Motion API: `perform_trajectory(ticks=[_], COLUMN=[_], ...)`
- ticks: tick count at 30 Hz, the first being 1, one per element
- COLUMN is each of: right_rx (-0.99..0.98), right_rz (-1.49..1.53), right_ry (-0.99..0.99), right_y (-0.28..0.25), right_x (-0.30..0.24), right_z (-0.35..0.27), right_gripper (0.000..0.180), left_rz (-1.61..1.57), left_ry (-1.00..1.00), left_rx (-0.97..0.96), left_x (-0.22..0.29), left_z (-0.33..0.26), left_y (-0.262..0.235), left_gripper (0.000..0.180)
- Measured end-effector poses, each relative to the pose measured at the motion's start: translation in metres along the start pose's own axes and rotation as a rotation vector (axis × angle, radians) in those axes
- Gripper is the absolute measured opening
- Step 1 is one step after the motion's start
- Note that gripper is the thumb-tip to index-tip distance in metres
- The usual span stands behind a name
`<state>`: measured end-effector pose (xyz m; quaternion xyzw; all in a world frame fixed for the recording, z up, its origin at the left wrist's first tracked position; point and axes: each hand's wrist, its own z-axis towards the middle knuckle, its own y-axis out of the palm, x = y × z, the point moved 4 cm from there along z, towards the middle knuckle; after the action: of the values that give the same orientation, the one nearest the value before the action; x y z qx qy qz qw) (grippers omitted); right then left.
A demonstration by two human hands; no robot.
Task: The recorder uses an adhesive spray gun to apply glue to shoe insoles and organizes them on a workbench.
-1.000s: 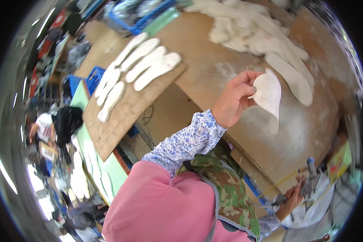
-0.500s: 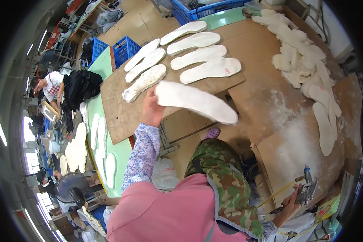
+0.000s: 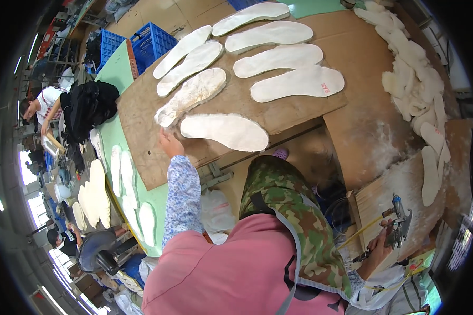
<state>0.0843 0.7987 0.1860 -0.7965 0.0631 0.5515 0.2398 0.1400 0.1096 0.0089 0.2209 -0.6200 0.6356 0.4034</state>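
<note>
My left hand (image 3: 172, 144) is beside the lower end of a yellowed, wrinkled-looking insole (image 3: 192, 97) on the brown board (image 3: 142, 152). Its fingers reach out to that end, and no lift shows. Just right of the hand a white fuzzy insole (image 3: 226, 131) lies across the board's near edge. Several more white insoles (image 3: 277, 59) lie in two rows beyond; one bears a red mark. At the lower right, my right hand (image 3: 377, 247) is closed round a metal spray gun (image 3: 399, 223) with a yellow hose (image 3: 360, 231).
A long heap of cream insoles (image 3: 410, 86) runs along the right side of the cardboard (image 3: 362, 142), which has white dusty patches. More insoles (image 3: 126, 173) lie on the green table at left. Blue crates (image 3: 152, 42) stand behind. A fan (image 3: 97, 249) and a co-worker (image 3: 47, 107) are at left.
My left hand has laid the white insole on the board, let go, and moved left to the yellowed insole. My right hand keeps the spray gun low at the right. The view has shifted slightly.
</note>
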Motion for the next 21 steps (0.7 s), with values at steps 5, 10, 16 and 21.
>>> perform_trajectory(ticks=[5, 10, 16, 21], right_rx=[0.006, -0.012, 0.043, 0.037], right_rz=[-0.008, 0.037, 0.036, 0.044], right_ry=[-0.003, 0.008, 0.009, 0.016], right_y=[0.010, 0.006, 0.012, 0.010], right_x=[-0.001, 0.016, 0.018, 0.034], right_z=[0.002, 0.008, -0.014, -0.012], right_gripper=[0.037, 0.035, 0.035, 0.037], left_rz=[0.244, 0.440, 0.767, 0.778], left_ry=[0.808, 0.961, 0.948, 0.689], left_rx=[-0.311, -0.741, -1.051, -0.929], left_x=[0.106, 0.153, 0.124, 0.116], left_z=[-0.056, -0.082, -0.066, -0.025], left_y=[0.015, 0.081, 0.107, 0.105], left_gripper=[0.036, 0.024, 0.019, 0.017])
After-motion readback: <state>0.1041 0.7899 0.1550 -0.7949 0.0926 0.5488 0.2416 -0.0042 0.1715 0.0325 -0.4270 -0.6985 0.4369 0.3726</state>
